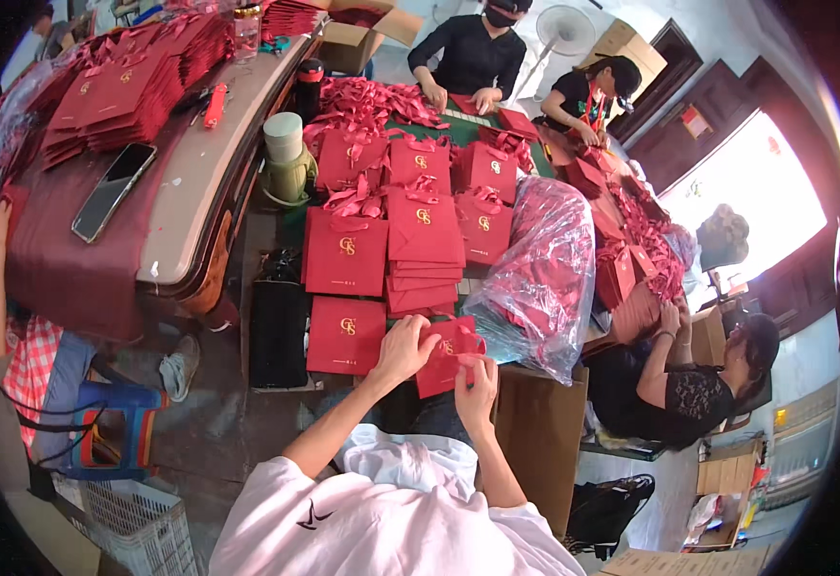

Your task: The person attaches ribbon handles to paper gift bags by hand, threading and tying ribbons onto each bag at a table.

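Observation:
A small red paper gift bag (446, 369) with a gold emblem lies tilted at the table's near edge, in front of me. My left hand (407, 351) grips its upper left side, thumb over the front. My right hand (477, 393) is closed in a pinch on the red ribbon (473, 348) at the bag's right side; the fingertips partly hide the ribbon's end. Just left of my left hand lies a flat red gift bag (343, 331). Beyond it are stacks of matching bags (424, 230) with ribbon handles.
A clear plastic sack (545, 278) of red items bulges at the right, above a cardboard box (532, 442). A pale green jug (286, 158) stands at the table's left edge. Several co-workers handle red bags around. Left, another table holds a phone (114, 192); a blue stool (118, 427) stands below.

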The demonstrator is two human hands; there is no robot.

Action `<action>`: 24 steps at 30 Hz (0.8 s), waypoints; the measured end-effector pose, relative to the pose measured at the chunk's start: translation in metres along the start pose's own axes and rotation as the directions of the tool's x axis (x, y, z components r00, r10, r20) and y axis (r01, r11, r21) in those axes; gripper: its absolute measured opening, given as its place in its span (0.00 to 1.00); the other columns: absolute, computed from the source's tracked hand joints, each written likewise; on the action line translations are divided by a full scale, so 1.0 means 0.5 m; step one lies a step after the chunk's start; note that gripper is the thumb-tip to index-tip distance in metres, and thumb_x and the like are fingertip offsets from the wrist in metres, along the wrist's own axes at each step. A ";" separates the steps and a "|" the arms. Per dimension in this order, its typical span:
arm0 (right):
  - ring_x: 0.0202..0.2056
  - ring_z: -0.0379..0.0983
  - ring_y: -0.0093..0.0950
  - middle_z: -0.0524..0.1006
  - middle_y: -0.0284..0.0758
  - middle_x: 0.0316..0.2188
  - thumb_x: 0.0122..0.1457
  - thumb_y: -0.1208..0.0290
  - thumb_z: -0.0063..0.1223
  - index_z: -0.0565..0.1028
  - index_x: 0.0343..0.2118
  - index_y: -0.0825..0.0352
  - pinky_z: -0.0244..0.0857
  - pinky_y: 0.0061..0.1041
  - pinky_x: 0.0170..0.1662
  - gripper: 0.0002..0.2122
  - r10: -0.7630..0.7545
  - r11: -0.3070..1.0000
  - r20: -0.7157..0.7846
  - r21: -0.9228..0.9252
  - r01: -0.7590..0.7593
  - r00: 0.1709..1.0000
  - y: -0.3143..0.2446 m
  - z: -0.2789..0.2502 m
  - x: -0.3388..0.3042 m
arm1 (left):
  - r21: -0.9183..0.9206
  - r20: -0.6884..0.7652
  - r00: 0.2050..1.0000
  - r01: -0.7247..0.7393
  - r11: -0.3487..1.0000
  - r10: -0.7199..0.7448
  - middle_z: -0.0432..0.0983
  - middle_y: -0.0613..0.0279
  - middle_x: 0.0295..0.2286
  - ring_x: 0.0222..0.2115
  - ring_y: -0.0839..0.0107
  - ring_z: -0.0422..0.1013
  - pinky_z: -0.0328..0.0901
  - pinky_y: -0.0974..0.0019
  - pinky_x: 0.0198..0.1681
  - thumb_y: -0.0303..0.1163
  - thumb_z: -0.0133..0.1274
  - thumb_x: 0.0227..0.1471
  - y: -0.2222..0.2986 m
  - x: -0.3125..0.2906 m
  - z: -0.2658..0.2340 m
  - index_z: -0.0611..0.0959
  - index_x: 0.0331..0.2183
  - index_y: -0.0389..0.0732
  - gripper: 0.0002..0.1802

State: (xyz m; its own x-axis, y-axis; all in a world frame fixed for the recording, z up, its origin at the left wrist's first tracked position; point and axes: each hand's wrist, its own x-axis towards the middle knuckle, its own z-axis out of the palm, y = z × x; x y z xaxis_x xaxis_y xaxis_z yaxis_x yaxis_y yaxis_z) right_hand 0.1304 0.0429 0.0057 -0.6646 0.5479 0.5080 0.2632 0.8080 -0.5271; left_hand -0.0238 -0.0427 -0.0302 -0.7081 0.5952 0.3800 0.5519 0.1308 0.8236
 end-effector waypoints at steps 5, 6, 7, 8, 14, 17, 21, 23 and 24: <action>0.40 0.72 0.41 0.74 0.41 0.35 0.53 0.82 0.54 0.76 0.35 0.67 0.66 0.35 0.45 0.07 -0.013 0.996 -0.042 0.084 0.017 0.999 -0.004 -0.022 0.009 | 0.039 -0.059 0.998 -0.004 0.999 0.007 0.75 0.56 0.30 0.34 0.52 0.72 0.68 0.54 0.35 0.34 0.61 0.48 0.033 -0.012 -0.017 0.76 0.33 0.39 0.13; 0.39 0.72 0.40 0.74 0.40 0.35 0.53 0.82 0.53 0.76 0.35 0.67 0.66 0.35 0.44 0.07 -0.018 0.993 -0.050 0.119 0.024 0.999 -0.006 -0.025 0.017 | 0.051 -0.066 0.998 -0.004 0.999 0.008 0.74 0.57 0.30 0.34 0.53 0.72 0.68 0.55 0.35 0.34 0.61 0.48 0.040 -0.015 -0.020 0.76 0.32 0.40 0.12; 0.39 0.72 0.40 0.74 0.40 0.35 0.53 0.82 0.53 0.76 0.35 0.67 0.66 0.35 0.44 0.07 -0.020 0.991 -0.060 0.128 0.027 0.998 -0.008 -0.028 0.027 | 0.061 -0.067 0.998 -0.014 0.998 0.018 0.74 0.57 0.30 0.34 0.53 0.72 0.68 0.55 0.35 0.34 0.61 0.48 0.048 -0.020 -0.021 0.76 0.32 0.40 0.12; 0.39 0.72 0.41 0.75 0.41 0.35 0.53 0.81 0.54 0.76 0.35 0.67 0.66 0.36 0.44 0.06 -0.022 0.991 -0.021 0.132 0.025 1.000 -0.007 -0.030 0.040 | 0.083 -0.076 0.997 -0.022 0.996 0.028 0.75 0.57 0.29 0.33 0.54 0.72 0.68 0.55 0.35 0.32 0.62 0.46 0.055 -0.025 -0.019 0.77 0.30 0.40 0.11; 0.35 0.73 0.42 0.78 0.38 0.28 0.55 0.70 0.57 0.79 0.29 0.65 0.65 0.40 0.38 0.05 -0.180 0.974 0.146 0.167 0.156 0.973 0.005 -0.028 0.108 | 0.155 -0.104 0.967 -0.214 0.965 0.231 0.74 0.60 0.27 0.31 0.57 0.71 0.67 0.57 0.35 0.27 0.61 0.44 0.095 -0.059 -0.011 0.79 0.27 0.40 0.06; 0.34 0.75 0.42 0.79 0.37 0.28 0.55 0.63 0.57 0.82 0.28 0.61 0.65 0.44 0.39 0.08 -0.179 0.978 0.308 0.161 0.135 0.934 0.033 -0.017 0.104 | 0.197 -0.092 0.940 -0.305 0.932 0.327 0.73 0.60 0.27 0.31 0.57 0.70 0.67 0.58 0.35 0.27 0.59 0.46 0.097 -0.070 -0.013 0.79 0.27 0.41 0.04; 0.36 0.77 0.42 0.80 0.40 0.30 0.58 0.61 0.54 0.83 0.33 0.57 0.69 0.40 0.41 0.09 -0.137 0.967 0.502 0.255 0.005 0.854 0.052 -0.019 0.117 | 0.247 -0.049 0.892 -0.424 0.871 0.449 0.71 0.61 0.28 0.32 0.60 0.69 0.68 0.59 0.35 0.28 0.58 0.47 0.097 -0.079 -0.019 0.79 0.28 0.41 0.04; 0.37 0.78 0.41 0.80 0.41 0.32 0.58 0.62 0.54 0.83 0.35 0.58 0.70 0.36 0.42 0.09 -0.103 0.963 0.558 0.262 -0.057 0.823 0.061 -0.022 0.124 | 0.256 -0.039 0.887 -0.436 0.863 0.460 0.71 0.61 0.27 0.32 0.60 0.69 0.68 0.60 0.34 0.28 0.58 0.47 0.102 -0.076 -0.017 0.79 0.28 0.42 0.04; 0.38 0.78 0.40 0.80 0.41 0.33 0.58 0.63 0.54 0.83 0.36 0.59 0.70 0.35 0.42 0.09 -0.098 0.955 0.575 0.283 -0.085 0.812 0.063 -0.024 0.128 | 0.260 -0.032 0.877 -0.455 0.852 0.479 0.71 0.62 0.27 0.32 0.61 0.69 0.68 0.61 0.34 0.28 0.59 0.46 0.105 -0.073 -0.017 0.79 0.28 0.42 0.04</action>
State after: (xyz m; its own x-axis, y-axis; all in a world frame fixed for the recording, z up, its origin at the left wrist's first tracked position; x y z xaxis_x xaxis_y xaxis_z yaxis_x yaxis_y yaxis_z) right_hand 0.1047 0.1060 0.0297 -0.9677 0.2415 0.0726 0.1103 0.6644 -0.7392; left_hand 0.0273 -0.0643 0.0025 -0.3711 0.5596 0.7410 0.9067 0.0463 0.4191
